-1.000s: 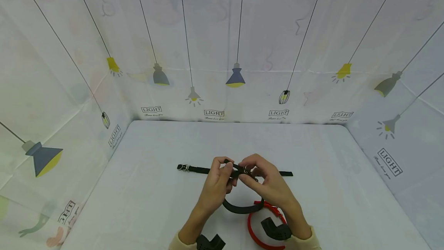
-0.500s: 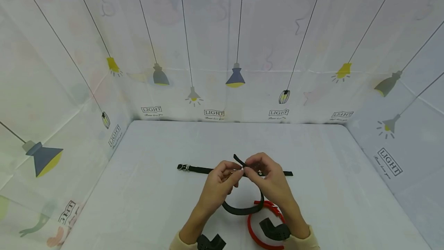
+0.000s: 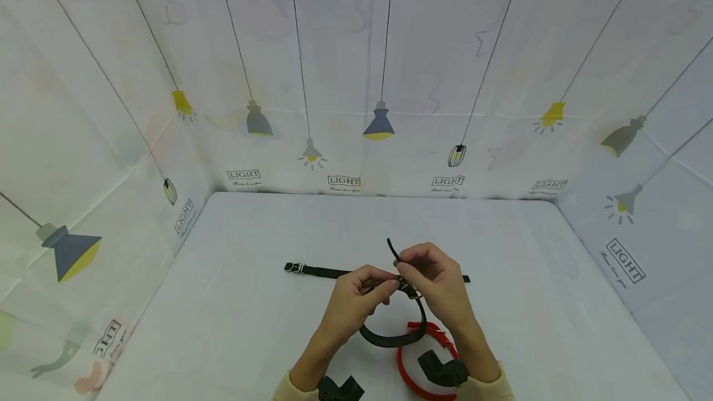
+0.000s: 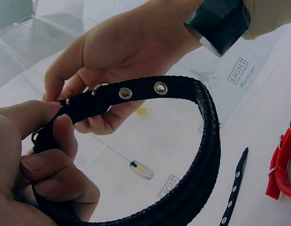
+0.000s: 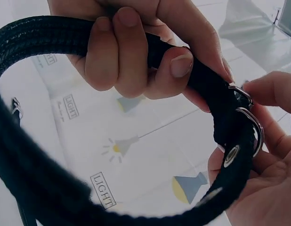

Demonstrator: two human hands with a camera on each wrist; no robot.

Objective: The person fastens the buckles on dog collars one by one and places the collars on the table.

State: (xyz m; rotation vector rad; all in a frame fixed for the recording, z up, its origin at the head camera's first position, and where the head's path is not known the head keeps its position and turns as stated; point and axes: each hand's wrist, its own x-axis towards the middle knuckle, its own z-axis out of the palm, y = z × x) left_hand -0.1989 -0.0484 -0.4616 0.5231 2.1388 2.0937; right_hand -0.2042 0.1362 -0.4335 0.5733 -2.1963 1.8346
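Observation:
A black collar (image 3: 390, 340) hangs in a closed loop between both hands, over the table. My left hand (image 3: 353, 296) grips its band beside the metal buckle (image 5: 251, 125), fingers curled round the band in the right wrist view. My right hand (image 3: 437, 277) pinches the strap near its free end (image 3: 392, 249), which sticks up past the fingertips. In the left wrist view, metal-rimmed holes (image 4: 161, 88) show along the strap, past the buckle. Fingers partly cover the buckle, so how the strap sits in it is hard to tell.
Another black collar (image 3: 323, 272) lies flat across the white table (image 3: 250, 327) behind the hands, its buckle at the left end. A red collar (image 3: 405, 367) lies curled near the right forearm, partly covered by it. Lamp-printed white sheets (image 3: 345, 67) rise around the table.
The right hand has taken the strap's free end and drawn it up and to the right. My left hand has shifted slightly right, still gripping the collar by its buckle.

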